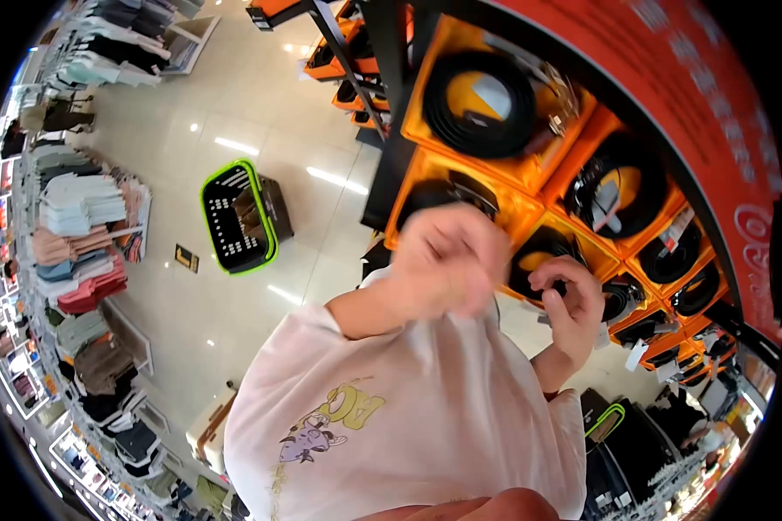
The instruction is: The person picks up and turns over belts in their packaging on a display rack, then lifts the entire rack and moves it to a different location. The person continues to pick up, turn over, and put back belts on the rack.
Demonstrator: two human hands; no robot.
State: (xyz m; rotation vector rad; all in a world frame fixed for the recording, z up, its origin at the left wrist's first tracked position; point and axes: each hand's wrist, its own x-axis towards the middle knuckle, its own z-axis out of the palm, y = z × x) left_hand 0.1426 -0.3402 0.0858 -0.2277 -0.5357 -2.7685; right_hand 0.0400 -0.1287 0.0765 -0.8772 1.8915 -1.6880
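left hand blurred, coils half covered
the left hand is smeared, its separate fingers and anything inside its curl impossible to tell; it hides part of one black coil. the right hand covers part of another. the red sign is cut off at the rounded edge, its lettering blurred, and the bottom edge crops the pale shirt.
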